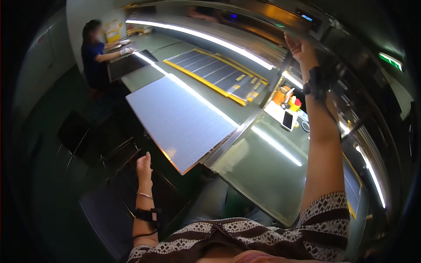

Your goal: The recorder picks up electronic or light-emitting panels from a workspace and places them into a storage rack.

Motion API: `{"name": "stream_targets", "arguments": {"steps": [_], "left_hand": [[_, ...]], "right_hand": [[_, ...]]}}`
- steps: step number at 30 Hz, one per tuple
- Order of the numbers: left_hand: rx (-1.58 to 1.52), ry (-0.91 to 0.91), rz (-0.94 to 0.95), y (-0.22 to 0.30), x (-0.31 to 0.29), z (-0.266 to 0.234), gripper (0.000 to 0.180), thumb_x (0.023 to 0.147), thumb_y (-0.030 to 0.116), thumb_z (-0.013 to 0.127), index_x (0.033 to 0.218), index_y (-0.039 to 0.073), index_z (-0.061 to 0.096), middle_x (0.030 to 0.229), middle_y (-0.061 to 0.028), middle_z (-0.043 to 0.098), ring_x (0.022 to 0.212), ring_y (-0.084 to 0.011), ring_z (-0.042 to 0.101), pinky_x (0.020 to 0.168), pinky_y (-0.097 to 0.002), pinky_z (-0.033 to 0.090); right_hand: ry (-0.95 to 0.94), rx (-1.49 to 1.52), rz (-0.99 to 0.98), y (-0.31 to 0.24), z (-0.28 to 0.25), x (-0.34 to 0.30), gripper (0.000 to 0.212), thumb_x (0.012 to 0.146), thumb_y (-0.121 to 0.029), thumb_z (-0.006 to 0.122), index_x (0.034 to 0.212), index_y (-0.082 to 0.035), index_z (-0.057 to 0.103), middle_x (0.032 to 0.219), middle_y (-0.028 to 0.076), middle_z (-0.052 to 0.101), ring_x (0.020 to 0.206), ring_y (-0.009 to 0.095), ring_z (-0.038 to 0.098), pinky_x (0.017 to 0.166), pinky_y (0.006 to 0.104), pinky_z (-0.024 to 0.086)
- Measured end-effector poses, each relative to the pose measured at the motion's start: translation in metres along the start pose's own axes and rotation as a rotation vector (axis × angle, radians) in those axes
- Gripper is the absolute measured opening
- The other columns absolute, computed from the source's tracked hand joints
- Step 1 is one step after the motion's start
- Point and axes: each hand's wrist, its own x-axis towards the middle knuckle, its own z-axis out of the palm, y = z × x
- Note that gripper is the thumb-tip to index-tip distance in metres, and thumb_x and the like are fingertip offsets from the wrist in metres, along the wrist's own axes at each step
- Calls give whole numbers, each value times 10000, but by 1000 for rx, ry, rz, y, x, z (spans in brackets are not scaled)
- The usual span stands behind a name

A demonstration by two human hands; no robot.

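My right hand is raised high at the upper right, with its fingers stretched out and apart. It is close to the edge of an overhead machine housing; whether the fingertips touch it I cannot tell. My left hand hangs low on the left, its fingers loosely bent, and nothing shows in it. Beyond that hand lies a large pale panel with rows of small dots and a copper-coloured edge. The panel rests on the worktable and juts over its near edge.
A glossy greenish tabletop is in front of me, with a phone and tape roll at its back. Yellow-edged dark panels lie farther back. Another person works at the far left. A dark chair stands on the left.
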Motion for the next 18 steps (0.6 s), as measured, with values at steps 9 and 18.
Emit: {"name": "stream_targets", "arguments": {"steps": [9, 18], "left_hand": [[-497, -455, -330, -31, 23, 54, 344, 860, 360, 533, 948, 29, 563, 900, -79, 602, 843, -183, 590, 744, -310, 479], [-734, -266, -255, -32, 49, 70, 291, 889, 252, 508, 1011, -11, 523, 981, -75, 559, 919, -178, 541, 810, -313, 443]], "right_hand": [[-586, -736, 402, 90, -11, -60, 564, 876, -420, 457, 1240, 8, 409, 1174, 145, 529, 1025, 220, 549, 861, 293, 442], [-453, -875, 894, 177, -112, -301, 316, 909, -268, 452, 1059, -22, 582, 880, 76, 643, 792, 134, 604, 706, 246, 478]]}}
